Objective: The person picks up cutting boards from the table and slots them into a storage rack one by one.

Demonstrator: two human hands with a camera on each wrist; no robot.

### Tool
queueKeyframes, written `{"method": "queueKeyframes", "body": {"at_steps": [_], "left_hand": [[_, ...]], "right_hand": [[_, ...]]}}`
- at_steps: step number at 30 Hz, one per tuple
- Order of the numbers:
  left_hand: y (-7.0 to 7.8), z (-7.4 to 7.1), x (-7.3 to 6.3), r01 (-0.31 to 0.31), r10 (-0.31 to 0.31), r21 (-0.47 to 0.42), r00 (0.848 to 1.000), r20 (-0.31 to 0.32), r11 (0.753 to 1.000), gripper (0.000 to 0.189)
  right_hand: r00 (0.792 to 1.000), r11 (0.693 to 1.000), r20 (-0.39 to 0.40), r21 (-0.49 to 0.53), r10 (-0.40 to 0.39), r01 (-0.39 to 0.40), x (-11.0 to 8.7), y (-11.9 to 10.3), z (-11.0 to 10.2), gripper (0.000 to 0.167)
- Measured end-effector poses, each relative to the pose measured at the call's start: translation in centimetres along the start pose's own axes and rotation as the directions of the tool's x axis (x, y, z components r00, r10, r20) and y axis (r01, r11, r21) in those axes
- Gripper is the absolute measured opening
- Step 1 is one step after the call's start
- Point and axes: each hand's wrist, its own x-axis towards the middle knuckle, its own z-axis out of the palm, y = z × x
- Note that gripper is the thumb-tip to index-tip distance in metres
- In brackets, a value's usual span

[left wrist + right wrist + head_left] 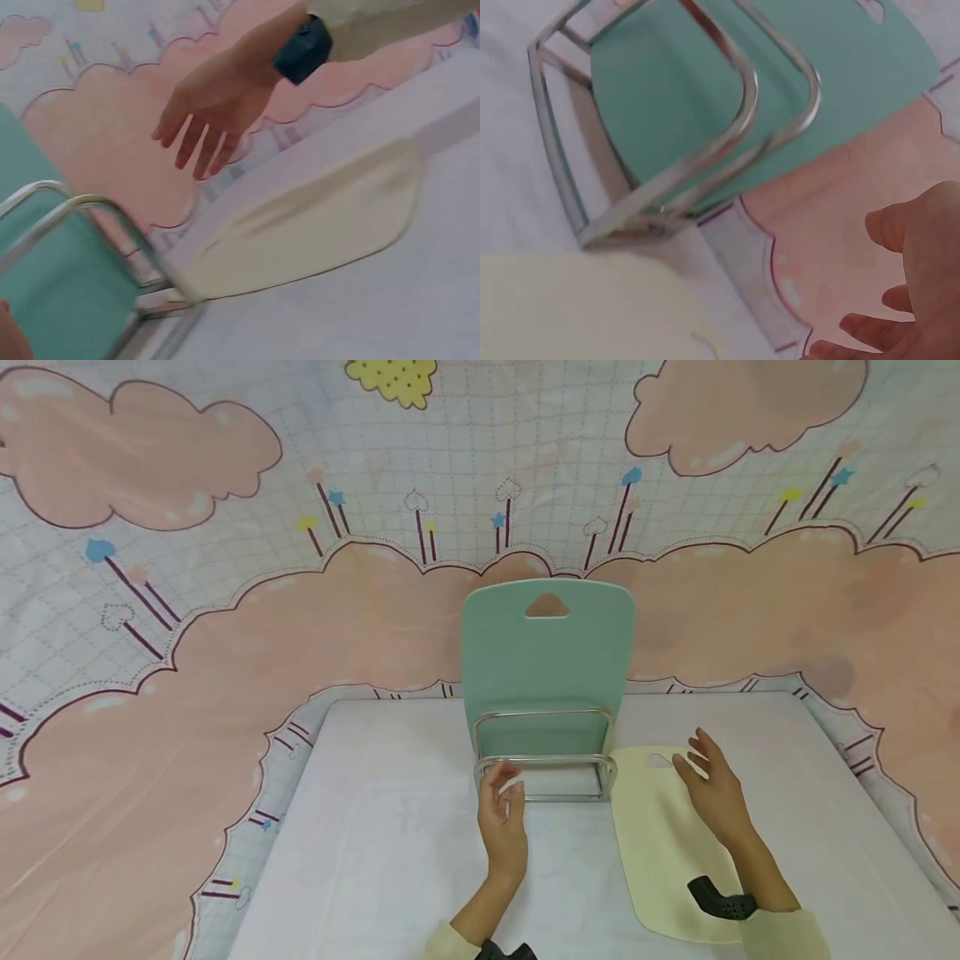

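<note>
A green cutting board stands upright in a metal wire rack at the middle of the table. A cream cutting board lies flat on the table to the right of the rack. My left hand is at the rack's front left corner, its fingers loosely bent with nothing between them. Over the cream board, near its handle hole, hovers my right hand, fingers spread and holding nothing. In the right wrist view the right hand is apart from the rack.
The table has a white cover. Behind it hangs a cloth printed with pink clouds. A black strap sits on the right wrist, and another on the left.
</note>
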Motion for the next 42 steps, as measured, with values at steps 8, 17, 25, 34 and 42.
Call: {"method": "queueKeyframes", "body": {"at_steps": [8, 17, 25, 34, 42], "left_hand": [[-1.3, 2.1, -4.4, 0.215, -0.204, -0.141, 0.975, 0.087, 0.966, 0.027], [-2.6, 4.5, -6.9, 0.456, -0.43, -0.141, 0.884, 0.182, 0.879, 0.032], [-3.1, 6.4, -7.9, 0.551, -0.526, -0.13, 0.831, 0.18, 0.825, 0.038], [-3.8, 7.8, -8.2, 0.685, -0.659, -0.105, 0.725, 0.199, 0.721, 0.044], [-4.0, 8.7, -6.7, 0.773, -0.745, -0.106, 0.633, 0.21, 0.626, 0.046]], "right_hand": [[0.998, 0.991, -0.008, -0.117, 0.067, -0.068, -3.0, 3.9, -1.5, 0.068], [0.977, 0.964, -0.005, -0.161, 0.212, -0.21, -5.6, 7.6, -3.3, 0.071], [0.935, 0.926, 0.022, -0.153, 0.354, -0.347, -6.0, 8.8, -4.5, 0.076], [0.923, 0.916, 0.056, -0.161, 0.38, -0.367, -5.9, 9.0, -4.1, 0.084], [0.93, 0.928, 0.068, -0.127, 0.36, -0.35, -5.3, 8.3, -3.2, 0.085]]}}
